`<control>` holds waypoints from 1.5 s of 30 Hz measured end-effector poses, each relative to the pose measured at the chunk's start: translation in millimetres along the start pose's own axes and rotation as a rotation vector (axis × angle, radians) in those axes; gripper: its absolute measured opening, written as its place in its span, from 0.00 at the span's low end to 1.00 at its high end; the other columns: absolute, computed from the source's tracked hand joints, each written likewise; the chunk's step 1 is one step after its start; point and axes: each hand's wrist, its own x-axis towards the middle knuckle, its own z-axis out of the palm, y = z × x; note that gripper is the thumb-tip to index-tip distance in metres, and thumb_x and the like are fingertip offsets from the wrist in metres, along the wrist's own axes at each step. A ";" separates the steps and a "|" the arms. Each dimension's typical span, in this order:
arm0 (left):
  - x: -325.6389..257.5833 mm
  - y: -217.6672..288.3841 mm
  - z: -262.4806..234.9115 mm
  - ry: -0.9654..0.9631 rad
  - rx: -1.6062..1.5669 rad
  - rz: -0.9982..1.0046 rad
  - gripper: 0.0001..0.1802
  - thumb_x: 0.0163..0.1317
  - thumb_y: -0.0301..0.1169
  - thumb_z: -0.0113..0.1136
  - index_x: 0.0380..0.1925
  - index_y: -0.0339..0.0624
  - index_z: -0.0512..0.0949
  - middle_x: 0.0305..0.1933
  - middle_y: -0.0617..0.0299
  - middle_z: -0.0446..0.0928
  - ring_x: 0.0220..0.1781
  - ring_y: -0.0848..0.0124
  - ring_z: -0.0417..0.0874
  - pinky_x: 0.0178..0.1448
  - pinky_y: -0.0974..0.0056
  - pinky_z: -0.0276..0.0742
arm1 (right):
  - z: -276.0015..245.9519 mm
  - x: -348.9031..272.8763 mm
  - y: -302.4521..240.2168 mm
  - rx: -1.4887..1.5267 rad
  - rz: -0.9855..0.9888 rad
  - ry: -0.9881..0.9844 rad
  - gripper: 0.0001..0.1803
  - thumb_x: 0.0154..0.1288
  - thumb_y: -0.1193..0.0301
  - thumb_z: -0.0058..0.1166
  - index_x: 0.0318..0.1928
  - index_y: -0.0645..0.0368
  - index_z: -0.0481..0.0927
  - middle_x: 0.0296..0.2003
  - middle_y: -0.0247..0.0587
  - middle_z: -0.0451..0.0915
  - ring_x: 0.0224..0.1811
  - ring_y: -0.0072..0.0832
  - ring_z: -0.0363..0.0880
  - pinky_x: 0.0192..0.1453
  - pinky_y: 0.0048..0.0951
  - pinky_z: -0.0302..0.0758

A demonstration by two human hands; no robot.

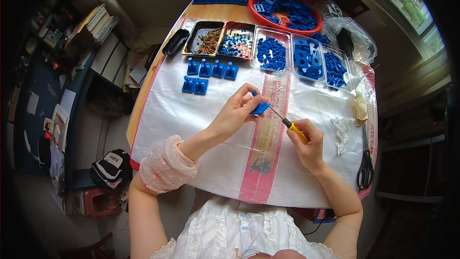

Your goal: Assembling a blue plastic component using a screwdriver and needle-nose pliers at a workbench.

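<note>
Left hand (pixel 238 110): raised over the middle of the table, fingers pinching a small blue plastic part (pixel 260 109) at its near-left side
Blue plastic part: held above the white sheet (pixel 191 115), just right of the left hand's fingertips, touched by the screwdriver's tip
Right hand (pixel 306 146): near and right of the part, closed around the yellow handle of a screwdriver (pixel 287 122)
Screwdriver: slanted from near right up to far left, thin metal shaft reaching the blue part
Table (pixel 136 110): wooden edge showing at the left, top covered by the white sheet with a pink stripe down the middle
Finished blue pieces (pixel 206 74): two rows on the sheet, far and left of the hands, well apart from them
Trays (pixel 268 48): in a line along the far side, holding brown screws, mixed small bits and blue parts
Red bowl (pixel 286 9): far right corner, heaped with blue parts
Scissors (pixel 365 165): lying at the right edge of the sheet, near side
Crumpled white paper (pixel 342 132): between the right hand and the scissors
</note>
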 end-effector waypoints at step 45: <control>2.3 -5.1 -21.3 -0.160 -0.329 -0.121 0.19 0.76 0.28 0.51 0.63 0.35 0.74 0.58 0.50 0.80 0.57 0.62 0.86 0.55 0.67 0.87 | 0.3 4.3 -5.8 -0.055 0.064 -0.056 0.08 0.63 0.78 0.66 0.41 0.64 0.82 0.25 0.39 0.83 0.24 0.18 0.78 0.28 0.22 0.70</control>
